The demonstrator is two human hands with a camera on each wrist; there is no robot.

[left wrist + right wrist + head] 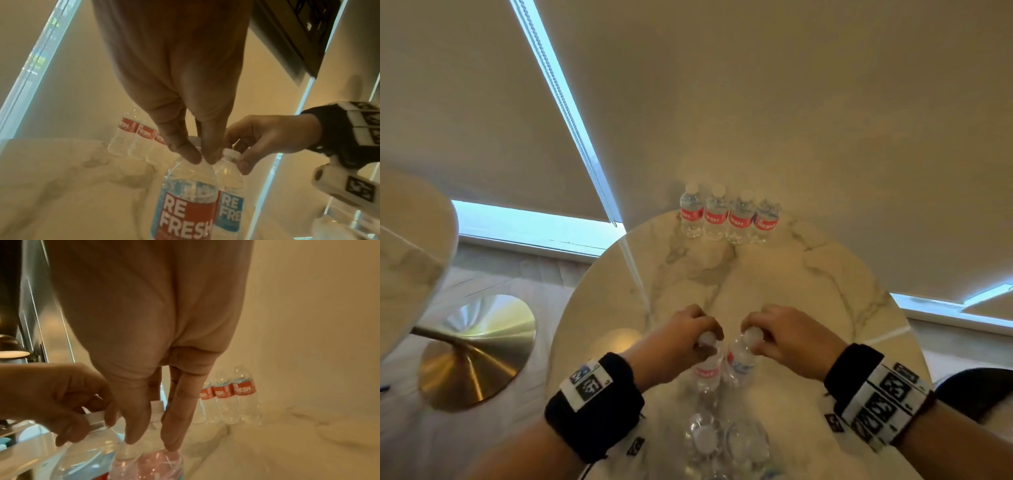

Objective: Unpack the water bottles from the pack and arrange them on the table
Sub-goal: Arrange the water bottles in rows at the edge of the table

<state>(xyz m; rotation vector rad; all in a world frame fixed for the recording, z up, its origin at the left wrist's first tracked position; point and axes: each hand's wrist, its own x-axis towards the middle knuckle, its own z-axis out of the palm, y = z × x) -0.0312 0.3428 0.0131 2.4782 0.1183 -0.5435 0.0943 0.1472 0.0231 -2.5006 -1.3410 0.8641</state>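
Observation:
Two clear water bottles with red and blue labels stand upright side by side over the near half of the round marble table point(825, 274). My left hand point(698, 337) pinches the white cap of the left bottle point(707, 371). My right hand point(760, 337) pinches the cap of the right bottle point(739, 363). The left wrist view shows my fingertips point(193, 157) on the left bottle point(187, 203). Whether the bottles' bases touch the table is hidden. The opened pack point(722, 442), with more bottles in it, lies at the near edge. Several bottles point(729, 219) stand in a row at the far edge.
A second marble table with a gold base point(476, 353) stands to the left, across a gap of floor. A dark seat point(976, 390) sits past the table's right edge. Bare marble lies between my hands and the far row. Window blinds hang behind.

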